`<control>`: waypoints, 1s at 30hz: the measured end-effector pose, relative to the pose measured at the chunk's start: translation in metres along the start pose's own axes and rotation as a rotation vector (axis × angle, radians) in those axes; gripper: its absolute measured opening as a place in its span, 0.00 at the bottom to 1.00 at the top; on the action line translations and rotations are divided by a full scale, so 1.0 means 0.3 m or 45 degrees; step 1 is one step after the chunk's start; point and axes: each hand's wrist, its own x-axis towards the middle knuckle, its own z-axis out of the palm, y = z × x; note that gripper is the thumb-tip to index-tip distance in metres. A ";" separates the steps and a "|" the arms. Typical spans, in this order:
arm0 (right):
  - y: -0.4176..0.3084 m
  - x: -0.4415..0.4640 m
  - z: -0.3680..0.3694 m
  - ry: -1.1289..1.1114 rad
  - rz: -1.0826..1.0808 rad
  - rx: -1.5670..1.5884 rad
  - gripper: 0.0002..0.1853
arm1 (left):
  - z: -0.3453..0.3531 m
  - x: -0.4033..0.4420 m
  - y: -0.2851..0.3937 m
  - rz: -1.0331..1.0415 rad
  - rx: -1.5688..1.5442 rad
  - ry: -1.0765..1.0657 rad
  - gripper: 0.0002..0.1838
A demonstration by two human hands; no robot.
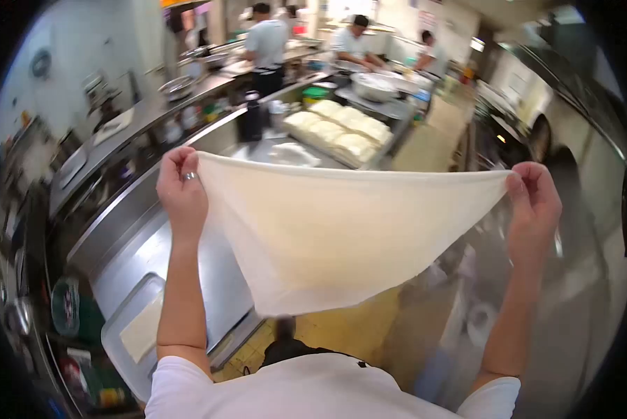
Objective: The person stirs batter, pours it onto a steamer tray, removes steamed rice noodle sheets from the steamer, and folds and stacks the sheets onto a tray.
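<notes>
Between my two hands spreads a thin pale sheet (348,230), cream in the middle and whiter along its left fold. I cannot tell whether it is cloth or stretched dough. Its top edge runs nearly straight, and the lower part hangs free above the floor. My left hand (183,185) pinches the upper left corner and wears a ring. The upper right corner is held by the closed fingers of my right hand (534,199). Below my left forearm, a pale flat rectangular piece (142,329) lies on a metal tray (112,336).
Ahead, a large tray (361,165) holds several puffy pale bundles. A white folded piece (294,155) and a dark bottle (251,117) are on the steel counter (135,244). Several people in white shirts work at the back. Kitchen equipment (502,133) lines the right side.
</notes>
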 end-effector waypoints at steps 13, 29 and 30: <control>0.065 0.308 1.835 -0.749 -0.134 0.339 0.06 | -0.722 0.428 -0.655 -0.241 0.718 0.336 0.07; 0.331 0.087 2.043 -0.972 -0.083 0.643 0.03 | -0.744 0.191 -0.563 -0.213 0.761 0.321 0.04; 0.419 0.003 2.030 -0.995 -0.036 0.598 0.02 | -0.756 0.077 -0.596 -0.260 0.821 0.274 0.03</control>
